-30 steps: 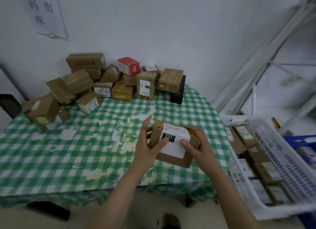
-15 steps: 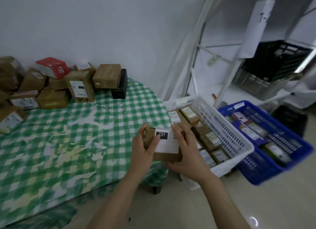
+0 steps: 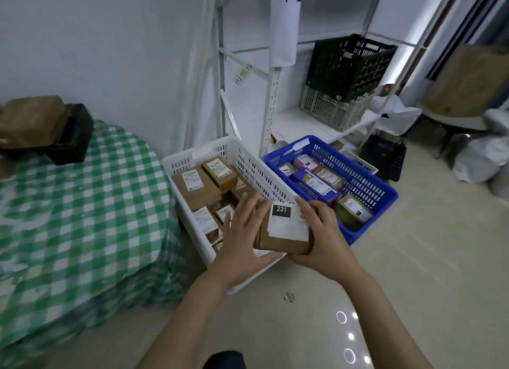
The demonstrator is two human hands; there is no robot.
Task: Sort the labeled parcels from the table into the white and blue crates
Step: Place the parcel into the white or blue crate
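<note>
Obs.: the parcel (image 3: pixel 283 238) with the white label (image 3: pixel 287 221) reading 231 is off the worktop (image 3: pixel 82 217) and in the air. It is over the near corner of the white crate (image 3: pixel 198 150), just beside the blue crate (image 3: pixel 392 196). The label faces up toward you, presumably so the number is readable while you choose a crate.

Left grip (image 3: pixel 242 239): the fingers look straight and the palm lies flat against the parcel's left side, pressing rather than wrapping. That area is motion-blurred, so treat this as probable.
Right grip (image 3: pixel 325 239): the fingers are curled round the parcel's right end and clamp it. The right appears to carry the load while the left steadies it.

The white crate holds brown boxes (image 3: pixel 198 187), labels up and packed close. The blue crate holds mixed coloured and brown packets (image 3: pixel 316 184). Both crates sit on the floor to the right of the worktop, side by side.

Judgement: this is the transport step, and the drop is not yet made. The parcel hangs near the wall shared by the crates, so I cannot tell which crate you intend. Risk: released here, it could catch the white rim and tip to the wrong side.
</note>
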